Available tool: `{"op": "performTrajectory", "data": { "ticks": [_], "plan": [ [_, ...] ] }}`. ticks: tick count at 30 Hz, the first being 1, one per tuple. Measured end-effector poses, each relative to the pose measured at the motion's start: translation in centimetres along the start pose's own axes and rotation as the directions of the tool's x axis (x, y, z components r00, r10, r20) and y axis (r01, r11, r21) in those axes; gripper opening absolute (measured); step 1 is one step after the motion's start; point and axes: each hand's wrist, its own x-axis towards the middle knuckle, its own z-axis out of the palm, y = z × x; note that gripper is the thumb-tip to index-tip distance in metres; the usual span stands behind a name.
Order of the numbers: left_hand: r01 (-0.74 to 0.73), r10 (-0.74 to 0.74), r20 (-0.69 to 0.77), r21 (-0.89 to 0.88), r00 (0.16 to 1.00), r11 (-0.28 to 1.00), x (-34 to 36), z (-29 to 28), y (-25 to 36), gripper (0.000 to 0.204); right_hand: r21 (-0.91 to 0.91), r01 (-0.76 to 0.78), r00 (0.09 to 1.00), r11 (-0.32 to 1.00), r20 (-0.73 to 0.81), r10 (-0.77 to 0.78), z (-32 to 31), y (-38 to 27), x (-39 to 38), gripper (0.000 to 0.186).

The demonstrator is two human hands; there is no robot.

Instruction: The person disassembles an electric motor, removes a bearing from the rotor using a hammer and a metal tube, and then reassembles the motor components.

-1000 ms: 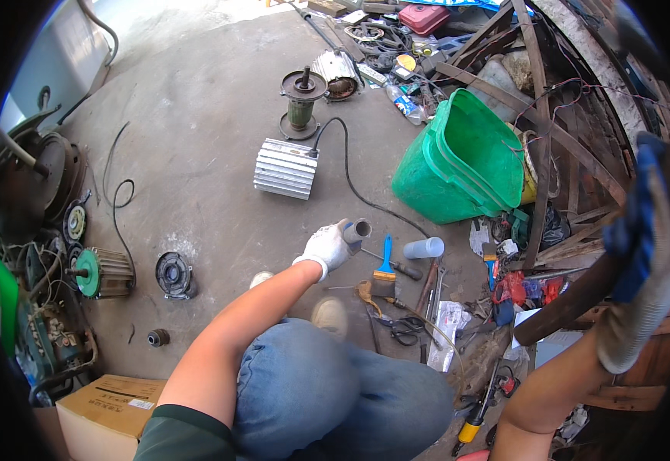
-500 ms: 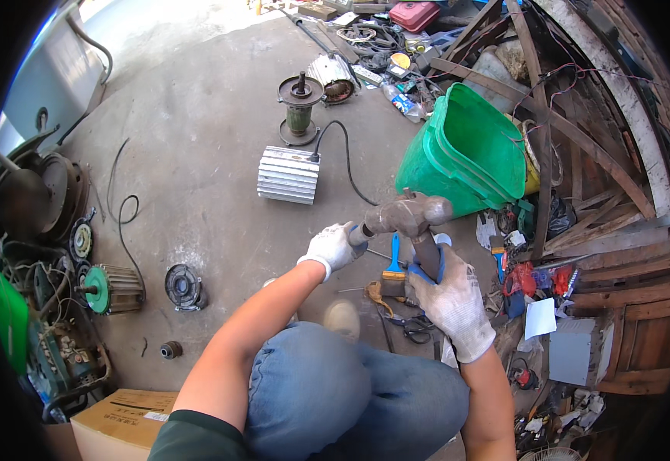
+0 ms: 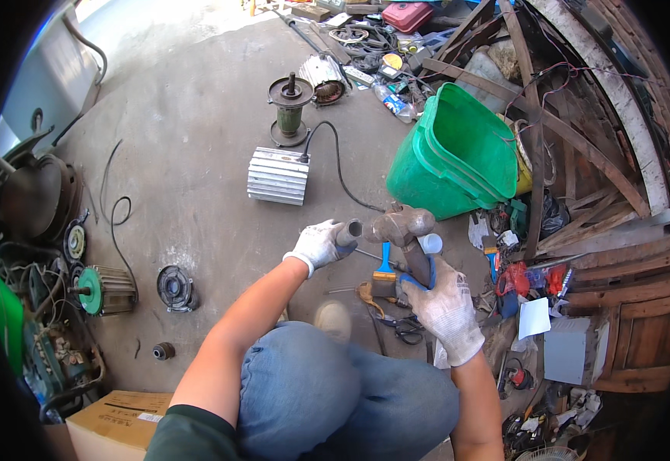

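My left hand (image 3: 318, 244), in a white glove, is closed round a short hollow metal tube (image 3: 350, 231) with its open end facing up. My right hand (image 3: 442, 311), in a soiled white and blue glove, grips the handle of a heavy ball-peen hammer (image 3: 404, 224), whose head is just right of the tube. Below lie a blue-handled paintbrush (image 3: 385, 273), a pale translucent cylinder (image 3: 430, 244) and dark scissors (image 3: 408, 330). A ribbed aluminium motor housing (image 3: 277, 175) lies beyond my hands, beside an upright motor rotor with flanges (image 3: 289, 119).
A green bucket (image 3: 446, 154) stands right, before wooden debris (image 3: 592, 146) and scattered tools. Motor parts line the left side, including a green-capped motor (image 3: 108, 290) and a round end cover (image 3: 175, 286). A cardboard box (image 3: 112, 419) is at lower left, my bent knee (image 3: 296, 369) below.
My right hand has swung inward from the far right, bringing the hammer head up to the tube. Since half a second ago, tube and hammer head have parted slightly, the left hand moving left.
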Motion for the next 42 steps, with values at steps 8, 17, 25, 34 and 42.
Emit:
{"op": "performTrajectory", "data": {
  "ticks": [8,17,25,34,42],
  "plan": [
    [0.019,-0.02,0.028,0.045,0.999,0.999,-0.2,-0.2,-0.8,0.043,0.379,0.236,0.757,0.895,-0.65,0.075,-10.4,-8.1,-1.2,0.027],
    [-0.01,0.011,-0.042,0.014,0.999,1.0,-0.5,1.0,-1.2,0.035,-0.088,-0.048,0.998,0.995,0.048,0.052,3.1,0.9,1.3,0.037],
    [-0.092,0.082,-0.06,-0.177,0.995,0.98,0.6,-2.4,1.8,0.047,0.321,-0.599,0.795,0.733,0.345,0.498,5.7,13.2,-9.7,0.032],
    [0.419,-0.405,0.115,-0.331,0.907,0.846,-9.6,-13.0,-1.9,0.031,-0.065,-0.796,0.53,0.602,0.406,0.745,11.7,24.9,-22.2,0.033],
    [0.903,-0.884,0.211,0.013,0.418,0.43,-33.7,-4.7,-14.5,0.039,-0.197,-0.652,0.613,0.732,0.432,0.662,13.2,25.0,-20.4,0.035]
  ]
}}
